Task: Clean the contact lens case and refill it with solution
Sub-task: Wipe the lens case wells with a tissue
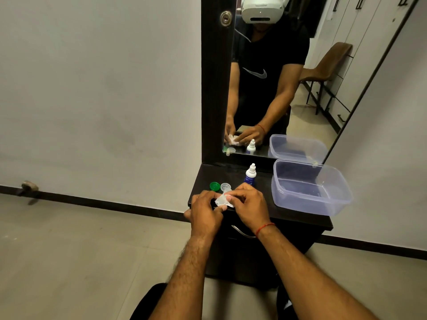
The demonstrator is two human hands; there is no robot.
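Both my hands meet over the front left corner of the dark cabinet top. My left hand and my right hand together grip the translucent contact lens case, with fingers pressing into it. A bit of white tissue seems to show between the fingers, most plainly in the mirror. Just behind the hands lie a green cap and a clear cap. The small white and blue solution bottle stands upright behind my right hand, with its cap on.
A clear plastic tub with a little water stands on the right of the cabinet top. A tall mirror rises behind it. A metal drawer handle sits below the hands. Grey wall on the left, tiled floor below.
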